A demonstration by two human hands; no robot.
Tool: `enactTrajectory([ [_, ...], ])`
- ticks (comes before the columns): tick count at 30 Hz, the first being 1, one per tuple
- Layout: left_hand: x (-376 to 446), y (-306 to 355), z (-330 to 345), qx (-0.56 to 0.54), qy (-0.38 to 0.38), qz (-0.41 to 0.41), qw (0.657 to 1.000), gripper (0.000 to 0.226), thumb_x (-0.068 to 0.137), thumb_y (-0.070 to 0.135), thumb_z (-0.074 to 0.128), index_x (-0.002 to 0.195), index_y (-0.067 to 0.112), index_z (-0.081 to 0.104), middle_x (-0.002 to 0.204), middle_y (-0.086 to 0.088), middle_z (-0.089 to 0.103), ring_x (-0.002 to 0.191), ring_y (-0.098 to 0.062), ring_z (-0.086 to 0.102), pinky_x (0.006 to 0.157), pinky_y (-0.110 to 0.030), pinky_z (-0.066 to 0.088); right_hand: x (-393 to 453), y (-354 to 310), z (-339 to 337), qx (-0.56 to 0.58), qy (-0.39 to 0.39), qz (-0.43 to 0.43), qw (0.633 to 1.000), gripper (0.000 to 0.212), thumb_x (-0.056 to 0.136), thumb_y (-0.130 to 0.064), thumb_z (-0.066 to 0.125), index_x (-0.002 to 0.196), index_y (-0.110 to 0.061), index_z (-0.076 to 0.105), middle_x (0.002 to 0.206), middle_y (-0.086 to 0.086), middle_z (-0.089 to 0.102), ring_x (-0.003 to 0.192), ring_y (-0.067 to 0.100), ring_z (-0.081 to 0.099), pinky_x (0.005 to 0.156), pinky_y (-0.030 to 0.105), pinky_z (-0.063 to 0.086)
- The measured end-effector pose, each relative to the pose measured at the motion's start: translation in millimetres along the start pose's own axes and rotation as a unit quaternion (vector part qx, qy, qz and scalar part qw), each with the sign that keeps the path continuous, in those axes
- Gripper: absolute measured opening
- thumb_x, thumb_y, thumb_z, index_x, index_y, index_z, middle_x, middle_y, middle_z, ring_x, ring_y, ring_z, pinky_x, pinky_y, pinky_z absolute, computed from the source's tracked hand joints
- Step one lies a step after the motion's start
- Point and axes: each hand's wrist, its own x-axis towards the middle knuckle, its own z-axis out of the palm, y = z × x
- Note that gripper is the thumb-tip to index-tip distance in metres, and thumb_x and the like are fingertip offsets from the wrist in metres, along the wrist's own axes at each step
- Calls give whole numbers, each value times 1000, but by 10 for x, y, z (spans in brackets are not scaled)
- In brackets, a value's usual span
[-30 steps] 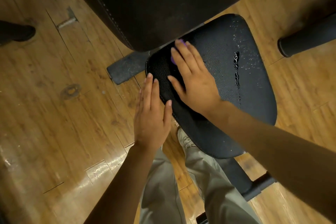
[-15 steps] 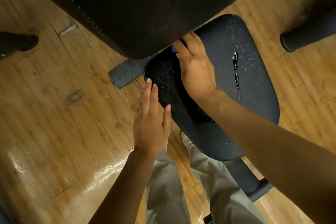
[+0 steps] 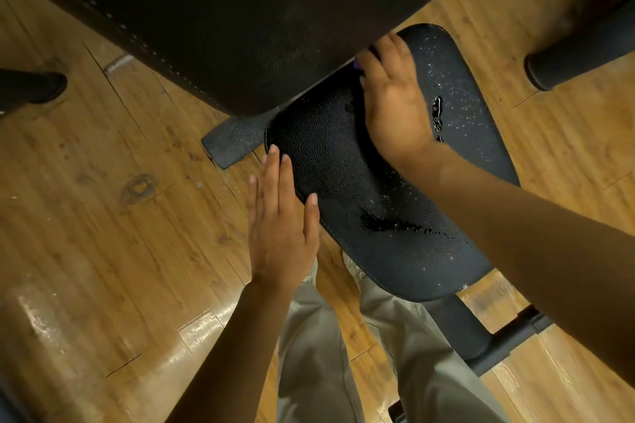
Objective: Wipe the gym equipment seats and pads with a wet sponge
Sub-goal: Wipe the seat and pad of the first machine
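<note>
The right hand is pressing a purple sponge flat against the far end of the seat, where the seat runs under the back pad; its fingers are lying nearly straight over the sponge, of which only a sliver is showing. The left hand is resting flat on the seat's near edge, fingers extended and holding nothing, probably bracing the seat against the wiping pressure. Water droplets and a pooled streak are lying on the seat's right side. The overhanging back pad is limiting reach. A foam roller is sitting to the right above the wooden floor.
</note>
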Motion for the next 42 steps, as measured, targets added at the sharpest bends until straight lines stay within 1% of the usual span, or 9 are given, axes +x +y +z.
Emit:
enactTrajectory([
  [5, 45, 39, 23, 13, 9, -3, 1000, 59, 104, 35, 33, 152, 1, 29, 163, -13, 22, 152, -19, 10, 124, -42, 10, -347, -174, 67, 48, -61, -145, 986, 37, 95, 1, 55, 132, 7, 55, 142, 24, 49, 135, 45, 40, 113, 51, 36],
  [10, 77, 68, 33, 18, 18, -5, 1000, 59, 104, 34, 32, 152, 1, 28, 163, -13, 21, 153, -23, 10, 124, -33, -1, -354, -19, 12, 35, -91, -255, 962, 37, 97, 0, 53, 134, 4, 55, 145, 20, 49, 136, 41, 42, 112, 44, 40],
  [16, 183, 198, 57, 8, 12, 18, 1000, 59, 104, 36, 34, 154, 6, 27, 164, -9, 20, 153, -18, 8, 124, -35, 3, 82, 229, -77, 16, -9, -32, 999, 38, 97, -4, 46, 133, 3, 54, 144, 23, 46, 137, 43, 39, 111, 51, 37],
  [18, 229, 262, 86, 3, 13, 20, 1000, 58, 104, 35, 35, 154, 5, 28, 164, -9, 20, 153, -19, 10, 124, -35, 6, 56, 165, -61, 14, 6, -2, 1000, 37, 99, -5, 46, 134, 5, 53, 145, 24, 44, 138, 43, 37, 114, 50, 34],
  [24, 256, 295, 174, 23, 29, 11, 999, 57, 104, 33, 38, 152, 3, 31, 163, -12, 23, 152, -23, 14, 124, -41, 10, -436, 18, -145, 60, -69, -120, 989, 45, 102, -23, 49, 137, 5, 51, 150, 22, 40, 141, 41, 32, 118, 47, 27],
  [30, 250, 309, 199, 19, 31, 7, 999, 58, 103, 32, 38, 153, 3, 30, 163, -12, 22, 153, -20, 10, 124, -43, 11, -328, 344, -142, -1, -40, -226, 973, 35, 101, -7, 54, 134, 2, 56, 144, 20, 49, 134, 39, 46, 110, 45, 43],
  [33, 243, 326, 195, 12, 27, 2, 1000, 58, 103, 32, 37, 153, 3, 29, 164, -11, 20, 153, -20, 8, 124, -46, 12, -85, 486, -137, -27, -13, -185, 982, 35, 101, -4, 53, 135, 3, 55, 144, 21, 49, 134, 40, 45, 107, 45, 45],
  [38, 249, 351, 209, 14, 36, 0, 999, 57, 103, 30, 38, 151, 1, 33, 162, -13, 23, 152, -22, 12, 123, -47, 15, 237, 654, -214, -16, 16, -20, 1000, 37, 100, -10, 40, 131, 1, 56, 145, 20, 46, 128, 39, 47, 107, 44, 42],
  [42, 249, 368, 226, 20, 50, -3, 999, 57, 102, 28, 39, 151, 0, 34, 162, -14, 25, 152, -25, 15, 123, -46, 13, 25, 538, -198, 17, -6, -26, 999, 39, 101, -10, 42, 136, 5, 51, 148, 24, 41, 137, 42, 37, 116, 46, 30],
])
